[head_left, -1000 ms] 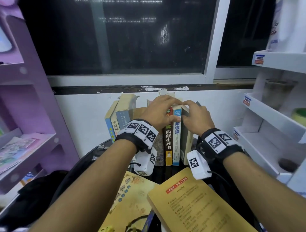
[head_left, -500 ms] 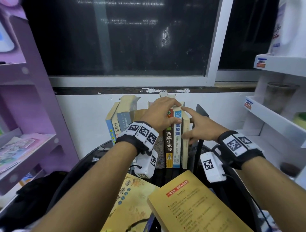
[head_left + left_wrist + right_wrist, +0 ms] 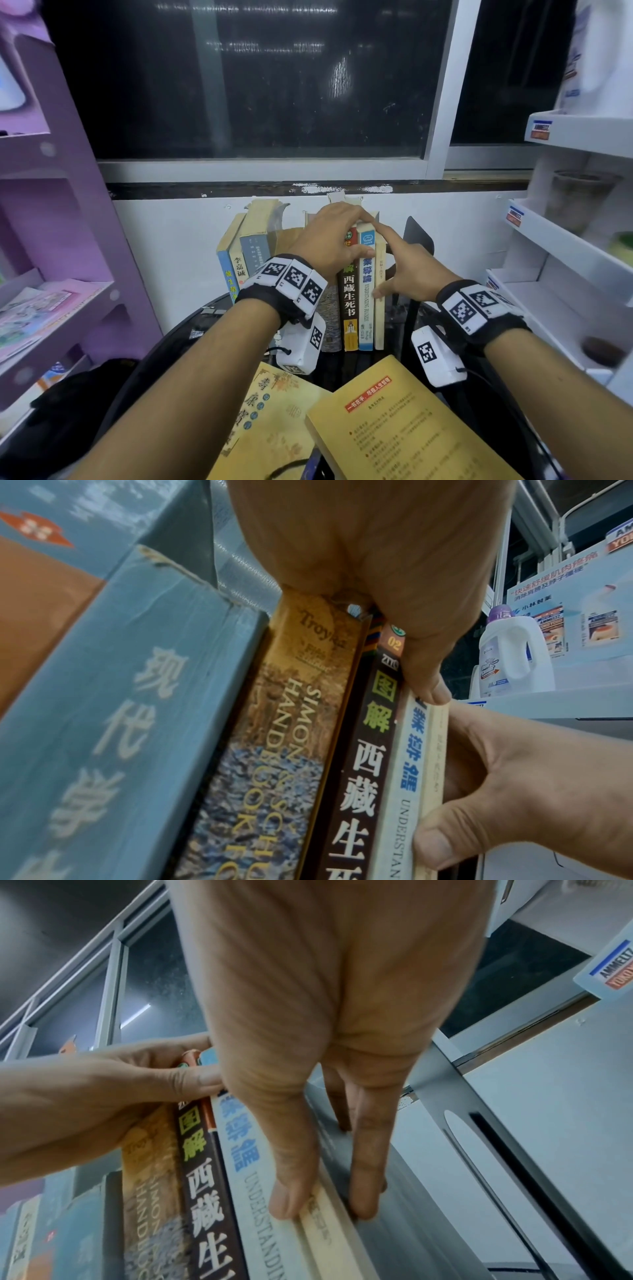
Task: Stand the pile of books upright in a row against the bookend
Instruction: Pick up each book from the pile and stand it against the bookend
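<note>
Several books stand in a row on the black table against the white wall. Two at the left, a blue one and a grey one, lean right. My left hand grips the tops of the middle books, its thumb on the white-and-blue spine. My right hand presses straight fingers flat against the right cover of the cream book, thumb on its spine. The black bookend stands a small gap to the right. Two yellow books lie flat in front.
A purple shelf unit rises on the left and a white shelf unit on the right. A dark window is above the wall. A black bag lies at the lower left.
My right hand has left the book tops and gone to the cream book's right side, uncovering the bookend. The cream book stands straighter. My left hand has stayed in place.
</note>
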